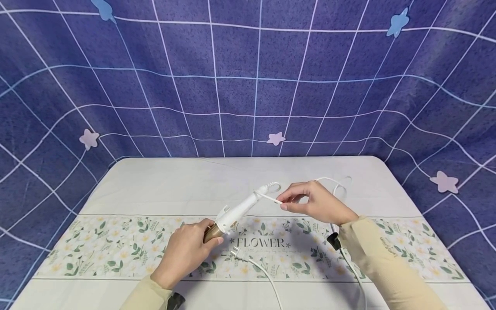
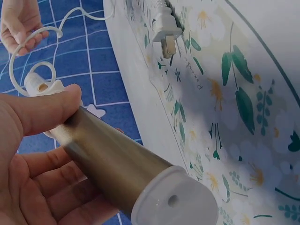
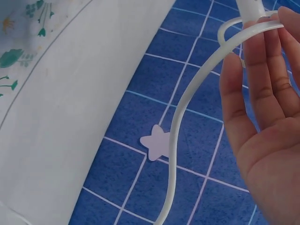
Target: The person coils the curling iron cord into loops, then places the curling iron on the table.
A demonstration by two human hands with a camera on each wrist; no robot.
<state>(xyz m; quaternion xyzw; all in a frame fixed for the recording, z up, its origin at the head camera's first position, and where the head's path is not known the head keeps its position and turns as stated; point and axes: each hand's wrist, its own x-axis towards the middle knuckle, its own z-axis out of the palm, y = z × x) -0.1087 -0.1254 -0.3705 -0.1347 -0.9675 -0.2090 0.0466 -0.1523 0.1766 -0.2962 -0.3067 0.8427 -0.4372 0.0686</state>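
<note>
A curling iron (image 1: pixel 241 211) with a white handle and a gold barrel (image 2: pixel 112 157) is held up at a slant over the table. My left hand (image 1: pixel 187 249) grips it round the barrel, thumb on top, and the white end cap (image 2: pixel 176 201) points toward the left wrist camera. At the handle's far end, the white power cord (image 3: pixel 180 119) loops across the handle. My right hand (image 1: pixel 315 200) pinches that cord between thumb and fingertips, a short way right of the handle. From there the cord runs on behind the right hand.
The cord's two-pin plug (image 1: pixel 241 255) lies on the tablecloth near the printed word FLOWER. A black band (image 1: pixel 333 241) is by the right sleeve, beside the cord. The table (image 1: pixel 174 181) ends at the back against a blue curtain (image 1: pixel 232 94) with a grid and stars.
</note>
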